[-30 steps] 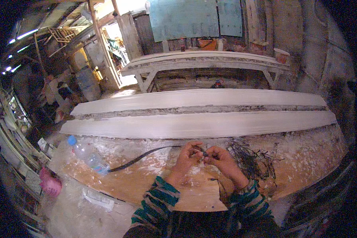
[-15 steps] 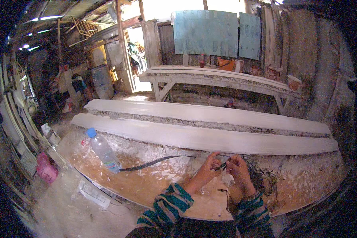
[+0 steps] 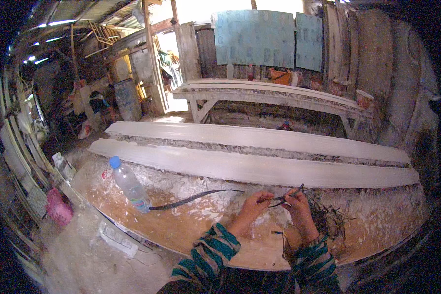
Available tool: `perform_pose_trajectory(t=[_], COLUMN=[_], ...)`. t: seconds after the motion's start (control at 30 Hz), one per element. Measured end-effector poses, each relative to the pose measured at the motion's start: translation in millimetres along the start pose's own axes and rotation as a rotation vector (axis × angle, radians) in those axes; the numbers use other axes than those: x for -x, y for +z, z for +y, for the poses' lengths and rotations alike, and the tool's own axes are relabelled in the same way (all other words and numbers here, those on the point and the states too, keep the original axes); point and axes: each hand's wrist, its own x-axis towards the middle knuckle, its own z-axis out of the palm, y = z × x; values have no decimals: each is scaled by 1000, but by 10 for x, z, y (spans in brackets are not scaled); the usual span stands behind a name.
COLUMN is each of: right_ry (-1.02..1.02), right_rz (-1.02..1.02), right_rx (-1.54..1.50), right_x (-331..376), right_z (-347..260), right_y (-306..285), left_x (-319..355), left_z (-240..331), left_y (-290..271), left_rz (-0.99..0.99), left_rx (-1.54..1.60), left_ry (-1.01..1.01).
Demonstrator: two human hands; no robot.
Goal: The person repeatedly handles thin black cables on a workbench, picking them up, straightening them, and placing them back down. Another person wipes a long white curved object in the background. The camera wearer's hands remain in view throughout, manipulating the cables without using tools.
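Both hands are raised over the near part of the worktable, their fingers pinched. A short dark strip (image 3: 278,200) runs between them. My left hand (image 3: 254,207) grips its left end, and my right hand (image 3: 297,208) holds it farther along, with a dark tip poking up above the fingers. Whether it is rubber, fibre or cord I cannot tell. Beside my right hand lies a tangled bundle of thin dark strands (image 3: 335,223), partly hidden by that hand. A longer flat black strip (image 3: 196,199) curves across the table from the bottle toward my left hand.
Two long white-coated strips (image 3: 259,166) lie across the table (image 3: 181,235) beyond my hands. A clear plastic bottle with a blue cap (image 3: 130,183) is at the left. Farther back stands a long white-stained bench (image 3: 240,92) with an orange container (image 3: 280,76). A pink object (image 3: 59,208) sits at far left.
My hands have drawn slightly apart, the left one lower and to the left. More of the dark strip shows between them, and its tip now rises above my right fingers.
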Motion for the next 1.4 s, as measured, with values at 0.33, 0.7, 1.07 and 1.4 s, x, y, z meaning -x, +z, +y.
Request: perform_pose_trajectory(t=[0.33, 0.7, 1.07, 1.4], right_ry=[-166, -195, -141, -240], right_rz=[-85, -83, -237, 47], right_rx=[108, 272, -183, 575], right_x=[-56, -81, 77, -103], right_z=[0, 24, -211, -114], right_y=[-64, -83, 55, -109], left_x=[-36, -58, -104, -14], left_z=[-37, -22, -104, 155], left_y=[-103, -100, -87, -49], left_rz=[201, 235, 237, 135], left_rx=[-88, -97, -76, -68], left_ry=[-35, 24, -23, -131])
